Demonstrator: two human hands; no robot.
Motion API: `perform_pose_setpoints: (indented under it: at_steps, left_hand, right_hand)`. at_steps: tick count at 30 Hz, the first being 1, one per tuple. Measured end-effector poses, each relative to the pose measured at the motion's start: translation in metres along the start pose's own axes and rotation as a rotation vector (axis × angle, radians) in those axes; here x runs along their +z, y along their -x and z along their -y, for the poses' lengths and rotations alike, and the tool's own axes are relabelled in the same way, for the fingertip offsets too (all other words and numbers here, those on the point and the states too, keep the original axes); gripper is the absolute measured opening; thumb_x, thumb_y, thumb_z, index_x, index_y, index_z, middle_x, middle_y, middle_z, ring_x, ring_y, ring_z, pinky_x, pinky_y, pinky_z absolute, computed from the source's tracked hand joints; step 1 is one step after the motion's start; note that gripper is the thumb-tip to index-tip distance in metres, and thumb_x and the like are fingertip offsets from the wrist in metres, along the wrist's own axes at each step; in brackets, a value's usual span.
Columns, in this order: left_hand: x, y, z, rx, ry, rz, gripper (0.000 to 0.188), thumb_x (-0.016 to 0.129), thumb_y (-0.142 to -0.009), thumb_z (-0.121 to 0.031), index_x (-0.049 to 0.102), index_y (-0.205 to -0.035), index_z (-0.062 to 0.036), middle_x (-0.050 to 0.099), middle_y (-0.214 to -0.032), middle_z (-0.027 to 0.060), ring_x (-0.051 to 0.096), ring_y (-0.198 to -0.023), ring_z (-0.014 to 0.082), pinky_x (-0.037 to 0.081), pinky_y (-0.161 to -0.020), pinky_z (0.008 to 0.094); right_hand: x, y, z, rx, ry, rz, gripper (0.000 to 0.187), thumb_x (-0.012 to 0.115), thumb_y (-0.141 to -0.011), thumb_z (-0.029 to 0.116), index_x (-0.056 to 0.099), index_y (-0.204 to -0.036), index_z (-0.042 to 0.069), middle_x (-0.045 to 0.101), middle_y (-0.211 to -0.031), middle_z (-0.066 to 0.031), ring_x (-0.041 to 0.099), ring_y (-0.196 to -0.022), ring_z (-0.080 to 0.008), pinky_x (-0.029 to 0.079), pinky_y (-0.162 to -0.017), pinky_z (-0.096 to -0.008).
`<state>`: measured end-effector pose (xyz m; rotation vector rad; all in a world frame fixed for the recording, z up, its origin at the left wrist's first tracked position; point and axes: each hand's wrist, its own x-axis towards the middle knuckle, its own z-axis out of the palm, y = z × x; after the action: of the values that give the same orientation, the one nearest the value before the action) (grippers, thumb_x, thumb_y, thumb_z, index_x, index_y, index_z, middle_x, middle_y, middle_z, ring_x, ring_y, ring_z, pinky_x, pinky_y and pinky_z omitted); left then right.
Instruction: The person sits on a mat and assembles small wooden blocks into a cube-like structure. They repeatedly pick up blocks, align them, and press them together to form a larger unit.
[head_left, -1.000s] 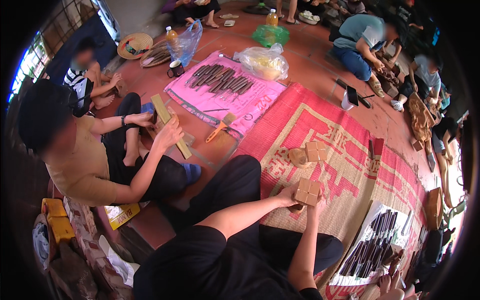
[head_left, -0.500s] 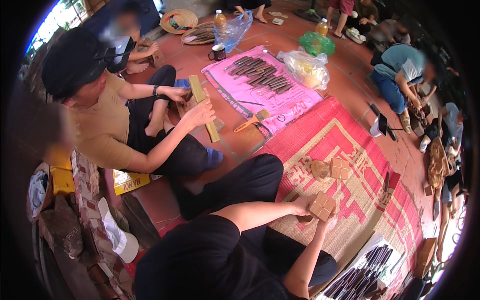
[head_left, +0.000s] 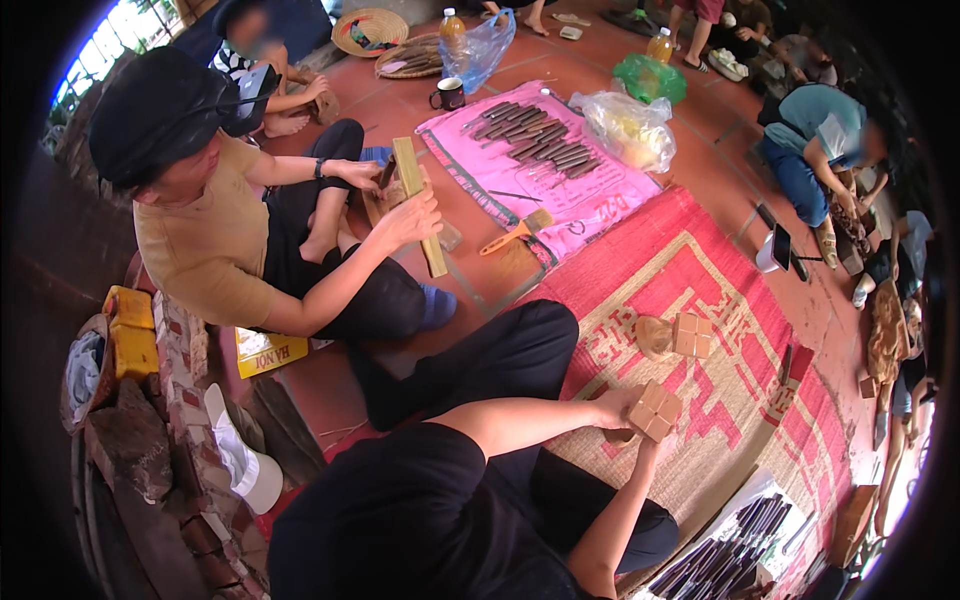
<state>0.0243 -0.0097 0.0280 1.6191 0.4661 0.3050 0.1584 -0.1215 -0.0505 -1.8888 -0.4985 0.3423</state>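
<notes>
Cross-lined brown block (head_left: 655,411) is held between the person's two bare hands, above the woven mat (head_left: 575,465), its top face turned up and tilted a little. The left hand (head_left: 613,408) is closed on the block's left side, its fingers bent against the edge, opened no wider than the piece needs. The right hand (head_left: 664,444) grips the lower right corner from the near side; its fingers are curled in, though the block and the hand itself hide most of their tips, so how firmly they press cannot be told. Just below the left hand, a rounded brown piece (head_left: 620,437) shows in part; whether it touches the block is unclear. Beyond the grip and slightly to its right, a second cross-lined block (head_left: 692,336) rests on the mat, close beside a round pale-brown wooden piece (head_left: 654,338). Below and to the right of the grip, dark slender tools (head_left: 725,550) lie in a bundle on a white sheet. Well off to the upper left of the grip are a flat brush (head_left: 518,231) and, past it, a pink cloth (head_left: 465,165) bearing rows of dark-handled tools (head_left: 535,140).
</notes>
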Motion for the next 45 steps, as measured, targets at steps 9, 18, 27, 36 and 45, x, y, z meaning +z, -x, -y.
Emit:
perform_pose_setpoints:
  at_steps: [9,18,27,36,45]
  left_hand:
    - [-0.005,-0.008,0.018,0.047,0.204,-0.010,0.073,0.074,-0.069,-0.029,0.037,-0.128,-0.0102,0.048,-0.124,0.0105,0.046,-0.114,0.0201,0.037,-0.095,0.0319]
    - [-0.025,-0.005,0.043,-0.003,0.090,0.034,0.030,0.071,-0.074,-0.018,0.060,-0.099,-0.0046,0.063,-0.092,0.0024,0.059,-0.084,0.0132,0.048,-0.072,0.0283]
    - [-0.010,-0.009,0.023,0.054,0.254,0.070,0.026,0.070,-0.077,-0.013,0.058,-0.098,-0.0045,0.061,-0.090,-0.0010,0.057,-0.082,0.0103,0.046,-0.069,0.0253]
    - [-0.011,-0.017,0.039,0.115,0.239,0.068,0.030,0.070,-0.076,-0.011,0.057,-0.102,-0.0038,0.061,-0.095,0.0016,0.057,-0.084,0.0104,0.046,-0.071,0.0250]
    - [-0.018,0.000,0.009,-0.152,0.207,0.167,0.032,0.070,-0.074,-0.008,0.055,-0.102,-0.0033,0.060,-0.093,0.0011,0.057,-0.083,0.0107,0.047,-0.073,0.0263]
  right_hand:
    - [-0.002,0.003,0.031,-0.105,0.770,0.221,0.037,0.059,-0.076,0.030,0.058,-0.108,0.012,0.064,-0.086,-0.0164,0.061,-0.079,-0.0328,0.049,-0.068,-0.0419]
    - [0.012,0.058,0.068,0.083,0.681,0.082,0.018,0.046,-0.081,0.021,0.059,-0.087,0.010,0.062,-0.067,-0.0158,0.062,-0.068,-0.0325,0.047,-0.061,-0.0448]
    - [-0.010,0.057,0.096,0.154,0.711,0.038,0.019,0.043,-0.080,0.014,0.056,-0.093,0.012,0.061,-0.072,-0.0186,0.062,-0.069,-0.0346,0.046,-0.060,-0.0466]
    - [-0.011,0.064,0.061,0.180,0.732,0.030,0.019,0.045,-0.079,0.016,0.057,-0.093,0.012,0.062,-0.070,-0.0186,0.062,-0.067,-0.0348,0.047,-0.057,-0.0459]
    - [0.009,0.084,0.082,0.076,0.690,0.015,0.027,0.044,-0.081,0.014,0.053,-0.107,0.015,0.062,-0.068,-0.0182,0.061,-0.061,-0.0345,0.047,-0.052,-0.0462]
